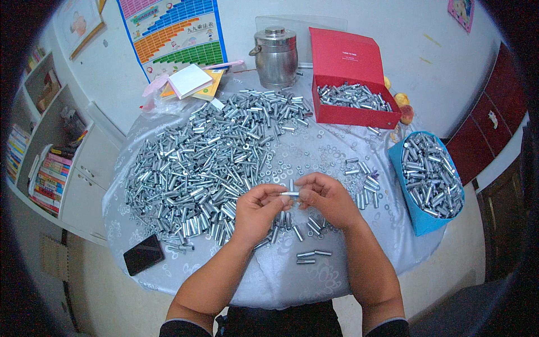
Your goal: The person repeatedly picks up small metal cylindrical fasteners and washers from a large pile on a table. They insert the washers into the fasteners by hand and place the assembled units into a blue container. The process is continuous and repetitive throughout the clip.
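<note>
Left hand [259, 211], right hand [330, 201]: both nearly closed, fingertips pinching one metal cylinder [290, 194] between them; metal heap [191, 168] left of hands.

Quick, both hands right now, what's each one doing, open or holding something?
Left hand: closed, pinching one end of a small silver metal piece.
Right hand: closed, at the piece's other end.

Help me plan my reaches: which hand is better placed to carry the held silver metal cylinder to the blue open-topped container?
Probably the right hand: it touches the silver metal cylinder and is nearer the blue open-topped container. The left hand seems to touch the cylinder too but is farther away.
</note>
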